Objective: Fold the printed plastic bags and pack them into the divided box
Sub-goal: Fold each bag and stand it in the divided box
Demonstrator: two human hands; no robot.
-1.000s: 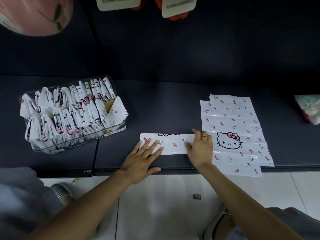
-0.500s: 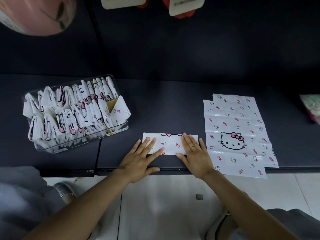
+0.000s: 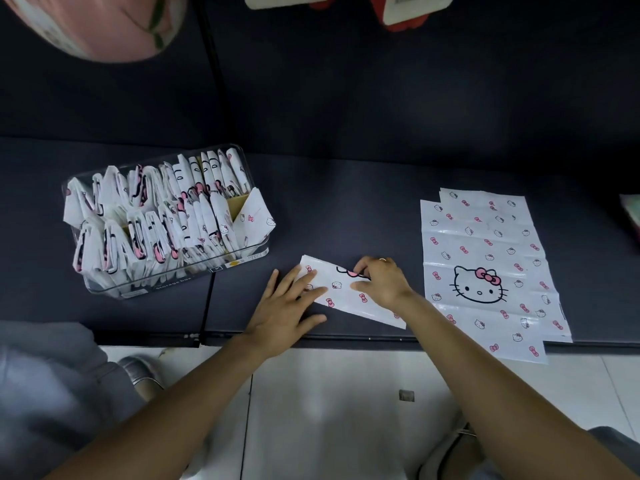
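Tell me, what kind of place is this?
Probably a shop or packing corner, though that's a guess. Barcoded tags hang above a dark counter, a clear storage box is packed with folded bags, and more flat bags wait nearby.

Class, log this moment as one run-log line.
step: folding | left hand: flat on folded bag | right hand: pinching its edge | divided box: nearly full

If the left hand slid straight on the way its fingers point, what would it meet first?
The left hand points up-right across the folded bag, on which its fingers rest. Straight on, it would probably meet the right hand gripping the bag's top edge.
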